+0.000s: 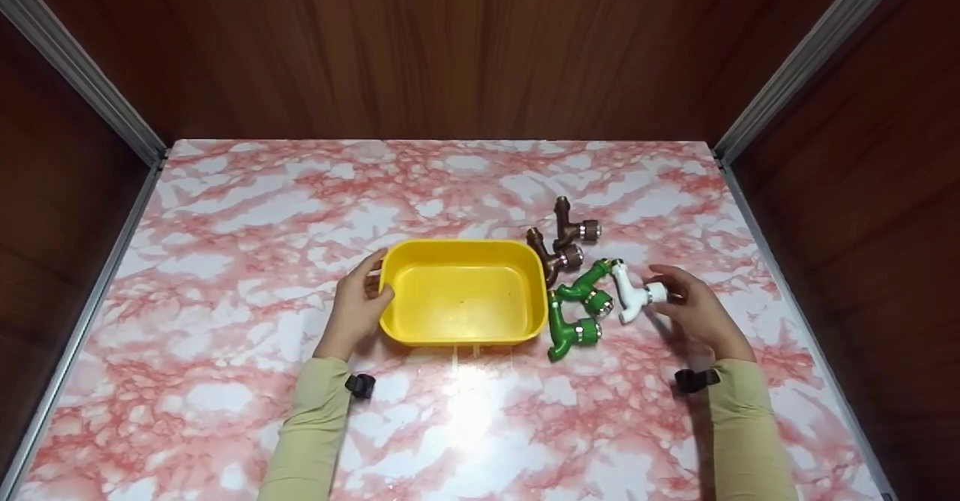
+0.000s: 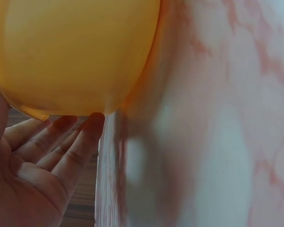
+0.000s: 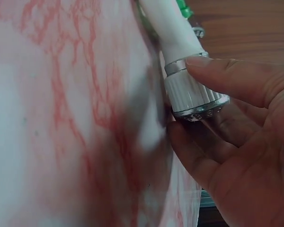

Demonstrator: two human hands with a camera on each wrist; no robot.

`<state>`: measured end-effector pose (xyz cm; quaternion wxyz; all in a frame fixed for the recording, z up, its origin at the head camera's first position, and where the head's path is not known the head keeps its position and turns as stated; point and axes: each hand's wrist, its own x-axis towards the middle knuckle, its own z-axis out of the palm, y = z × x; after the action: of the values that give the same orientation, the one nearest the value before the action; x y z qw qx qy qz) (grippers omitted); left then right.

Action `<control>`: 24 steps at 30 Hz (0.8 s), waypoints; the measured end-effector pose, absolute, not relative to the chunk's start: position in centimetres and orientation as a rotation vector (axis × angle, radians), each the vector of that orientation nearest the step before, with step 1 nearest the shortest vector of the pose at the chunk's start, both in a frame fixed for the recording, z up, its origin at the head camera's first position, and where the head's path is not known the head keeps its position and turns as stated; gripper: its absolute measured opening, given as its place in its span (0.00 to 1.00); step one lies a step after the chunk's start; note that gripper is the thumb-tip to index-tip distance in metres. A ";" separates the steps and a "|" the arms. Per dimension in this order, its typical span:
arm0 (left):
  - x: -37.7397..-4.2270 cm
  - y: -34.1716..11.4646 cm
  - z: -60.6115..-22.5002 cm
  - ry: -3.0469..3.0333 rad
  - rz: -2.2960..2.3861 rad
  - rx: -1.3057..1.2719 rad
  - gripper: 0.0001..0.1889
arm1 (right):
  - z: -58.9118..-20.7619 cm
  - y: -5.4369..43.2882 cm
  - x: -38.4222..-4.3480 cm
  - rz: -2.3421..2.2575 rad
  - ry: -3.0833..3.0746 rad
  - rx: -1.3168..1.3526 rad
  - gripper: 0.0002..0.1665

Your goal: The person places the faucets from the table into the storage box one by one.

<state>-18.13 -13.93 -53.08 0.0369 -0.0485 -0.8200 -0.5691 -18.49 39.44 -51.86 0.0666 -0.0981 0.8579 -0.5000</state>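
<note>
A yellow plastic tub (image 1: 463, 338) stands on the table, nothing inside it. At its left end my left hand (image 1: 358, 307) grips the wall, thumb over the rim and fingers along the outside; the left wrist view shows those fingertips against the tub (image 2: 75, 56). My right hand (image 1: 694, 310) holds the knob end of a white tap (image 1: 631, 291). In the right wrist view the thumb lies on the silver collar of the white tap (image 3: 187, 80), with the other fingers curled around the knob's far side. Left of it lie two green taps (image 1: 586, 289), (image 1: 564, 330).
Two brown taps (image 1: 566, 223), (image 1: 551, 259) lie behind the green ones, close to the tub's right end. The pink-and-white marbled table (image 1: 247, 208) meets a wooden back panel (image 1: 450, 51), with metal-framed side panels left and right.
</note>
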 end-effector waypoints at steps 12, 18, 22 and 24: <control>-18.2 -13.9 -53.1 -2.521 -1.737 -0.143 0.32 | -51.6 39.6 -18.2 -1.477 2.598 -0.265 0.39; -18.2 -13.9 -53.2 -2.507 -1.743 -0.165 0.32 | -51.7 39.7 -18.1 -1.491 2.593 -0.216 0.38; -18.2 -13.9 -53.3 -2.501 -1.750 -0.183 0.31 | -51.9 39.8 -18.2 -1.496 2.598 -0.231 0.36; -18.2 -13.9 -53.3 -2.498 -1.754 -0.184 0.31 | -52.0 39.8 -18.3 -1.495 2.604 -0.232 0.35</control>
<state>-18.17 -13.90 -53.29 0.0419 -0.0600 -0.8161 -0.5732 -18.25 39.83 -51.96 0.0651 -0.0768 0.8628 -0.4954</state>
